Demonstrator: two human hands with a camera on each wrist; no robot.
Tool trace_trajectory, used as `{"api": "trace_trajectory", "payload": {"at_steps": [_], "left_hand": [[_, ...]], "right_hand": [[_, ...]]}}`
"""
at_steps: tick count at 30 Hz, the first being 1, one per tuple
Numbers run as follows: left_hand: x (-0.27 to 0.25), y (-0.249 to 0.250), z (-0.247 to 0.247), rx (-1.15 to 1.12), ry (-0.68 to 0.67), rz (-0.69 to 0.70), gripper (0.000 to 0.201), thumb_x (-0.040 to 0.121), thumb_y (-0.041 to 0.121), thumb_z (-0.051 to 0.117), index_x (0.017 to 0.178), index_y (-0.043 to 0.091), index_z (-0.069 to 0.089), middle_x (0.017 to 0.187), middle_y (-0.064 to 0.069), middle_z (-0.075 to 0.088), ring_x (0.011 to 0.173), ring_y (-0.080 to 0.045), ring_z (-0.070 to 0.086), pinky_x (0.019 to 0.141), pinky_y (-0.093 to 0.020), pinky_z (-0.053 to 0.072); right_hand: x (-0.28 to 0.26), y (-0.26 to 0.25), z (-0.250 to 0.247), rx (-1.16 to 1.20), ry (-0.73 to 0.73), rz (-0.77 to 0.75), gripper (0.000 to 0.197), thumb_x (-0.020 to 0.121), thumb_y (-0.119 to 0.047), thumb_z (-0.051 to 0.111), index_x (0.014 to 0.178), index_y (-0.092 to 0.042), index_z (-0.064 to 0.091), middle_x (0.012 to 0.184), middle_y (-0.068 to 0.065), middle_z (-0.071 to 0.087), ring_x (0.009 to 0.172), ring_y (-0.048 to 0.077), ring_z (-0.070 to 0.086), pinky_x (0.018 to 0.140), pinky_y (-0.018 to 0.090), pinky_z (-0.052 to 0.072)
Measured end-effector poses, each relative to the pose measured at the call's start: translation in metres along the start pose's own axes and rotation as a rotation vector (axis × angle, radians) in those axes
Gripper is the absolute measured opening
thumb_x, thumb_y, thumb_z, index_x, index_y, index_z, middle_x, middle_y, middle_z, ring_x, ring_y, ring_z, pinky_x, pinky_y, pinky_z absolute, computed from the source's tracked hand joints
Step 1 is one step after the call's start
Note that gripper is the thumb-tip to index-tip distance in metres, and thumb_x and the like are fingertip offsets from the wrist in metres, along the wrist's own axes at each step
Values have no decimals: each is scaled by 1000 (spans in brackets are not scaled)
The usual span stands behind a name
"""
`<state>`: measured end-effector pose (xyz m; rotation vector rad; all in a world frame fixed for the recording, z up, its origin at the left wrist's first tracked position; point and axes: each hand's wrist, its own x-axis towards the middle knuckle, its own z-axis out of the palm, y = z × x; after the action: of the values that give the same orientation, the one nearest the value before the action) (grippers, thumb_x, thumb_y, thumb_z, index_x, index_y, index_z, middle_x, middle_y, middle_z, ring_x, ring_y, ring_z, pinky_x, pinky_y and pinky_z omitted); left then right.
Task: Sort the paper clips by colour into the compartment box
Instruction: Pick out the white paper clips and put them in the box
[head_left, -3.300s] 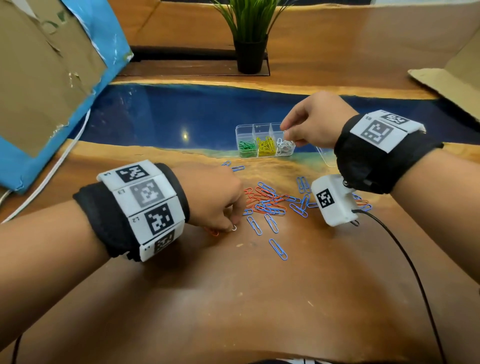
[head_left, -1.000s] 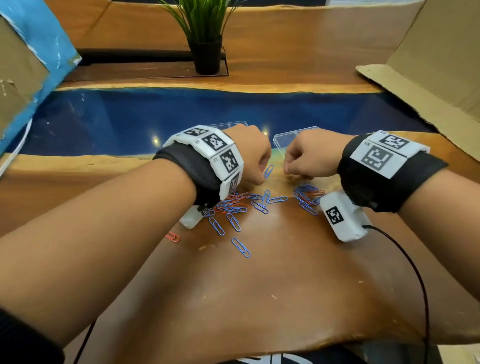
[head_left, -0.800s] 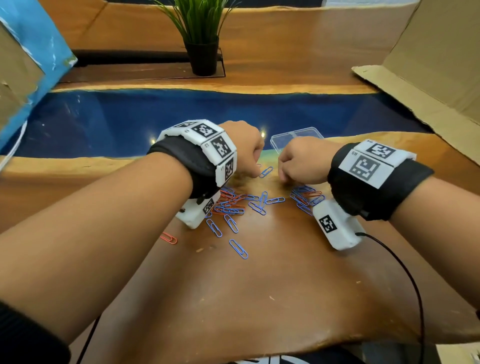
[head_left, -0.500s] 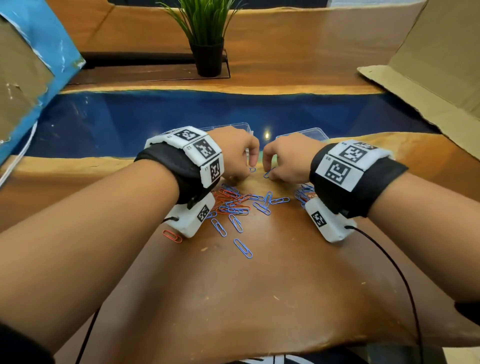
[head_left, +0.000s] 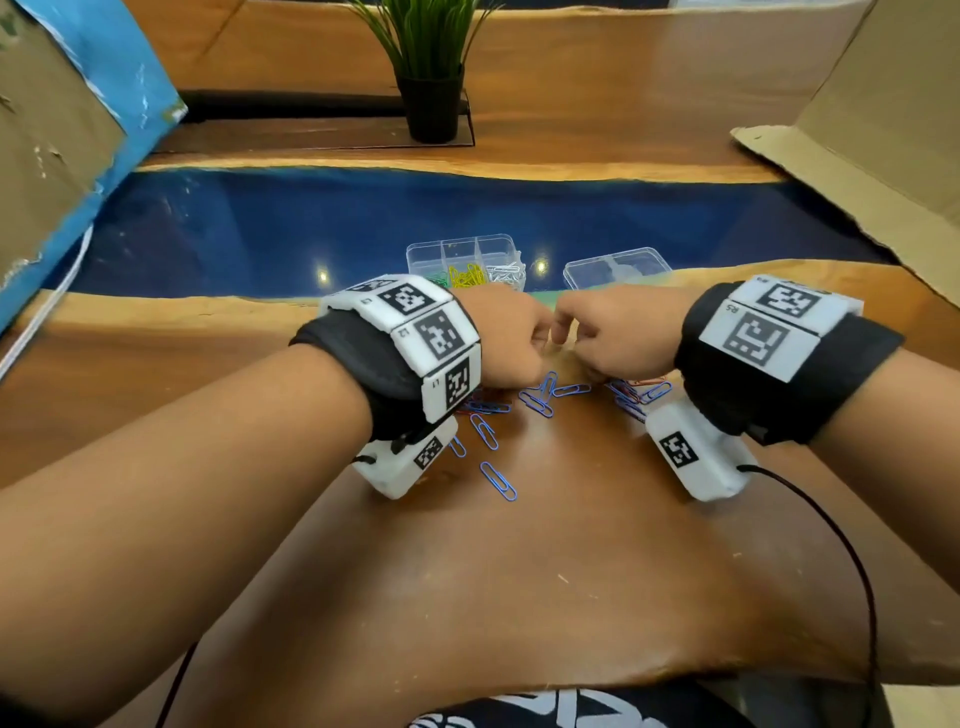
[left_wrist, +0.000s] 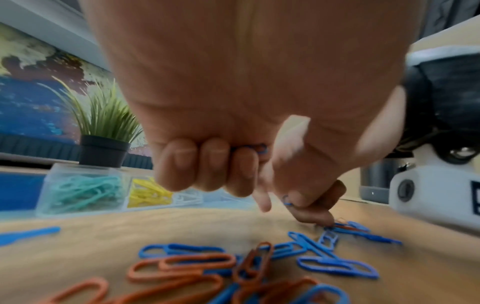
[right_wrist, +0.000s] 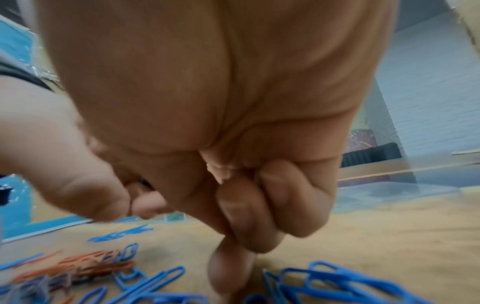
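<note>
Wooden table (head_left: 519, 597) lies open nearside of blue paper clips (head_left: 537, 402).

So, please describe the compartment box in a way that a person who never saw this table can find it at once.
Look at the wooden table, where a blue resin strip crosses it. The compartment box sits on the near edge of that strip, just beyond the left hand. Unlike the flat clear lid to its right, it holds green, yellow and white clips.
</note>
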<state>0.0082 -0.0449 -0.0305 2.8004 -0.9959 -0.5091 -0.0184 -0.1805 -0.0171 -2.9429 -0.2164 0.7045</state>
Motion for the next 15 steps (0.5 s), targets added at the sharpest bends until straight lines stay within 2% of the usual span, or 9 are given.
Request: {"api": "trace_trajectory", "payload": {"at_steps": [1,2,4,5,7,9,12,15], "left_hand": [[-1,0,0,23,-3,14,3,81,20,57,81,23,56,64,7,46,70,-15,47,52,-20,33],[-1,-1,1,52,-9,21,7,79,22,61,86,24,62,63,9,46,68,-13,47,52,-22,34],[-1,0,1,99,-17,23,11,79,24,64,89,22,68,62,9,47,70,-13,49,56,-23,36],[-1,1,0,110,-14,26,10,79,23,65,87,21,69,61,9,48,71,-14,51,55,-22,37],[0,3,-2,119,-19,28,5,79,22,65,81,20,69,58,9,49,70,-15,52,53,-22,38],[0,3,-2,114,-33,25,3,78,22,66,75,22,67,59,7,52,71,-15,55,58,-22,40],[0,3,0,85,-55,7,5,75,23,68,73,21,64,65,6,56,71,-15,55,63,-25,45],[1,2,1,74,-42,-3,6,75,23,68,76,21,63,60,8,51,63,-11,51,57,-23,43]], "right_hand": [[-2,2,1,14,-17,-2,25,90,-12,40,111,-21,52,95,-1,57,89,20,50,77,26,42],[-4,3,1,35,-25,-10,26,91,-10,39,109,-21,53,90,-3,55,86,18,49,70,24,40],[-5,5,0,70,-26,-20,24,92,-7,37,98,-21,56,76,-7,53,75,15,48,58,17,35],[-6,5,1,72,-17,-27,22,93,-8,37,94,-20,56,73,-9,52,71,12,48,57,17,34],[-7,5,3,52,5,-45,11,94,-20,45,93,-22,56,77,-7,54,73,12,49,63,21,36],[-7,6,6,6,1,-57,9,89,-33,57,93,-25,57,75,-10,53,71,11,49,60,23,36],[-6,6,9,-17,2,-73,14,82,-33,67,89,-25,60,67,-12,50,70,11,49,55,17,34],[-6,4,10,-37,10,-93,6,83,-29,65,82,-25,60,64,-12,51,62,4,46,53,16,33]]}}
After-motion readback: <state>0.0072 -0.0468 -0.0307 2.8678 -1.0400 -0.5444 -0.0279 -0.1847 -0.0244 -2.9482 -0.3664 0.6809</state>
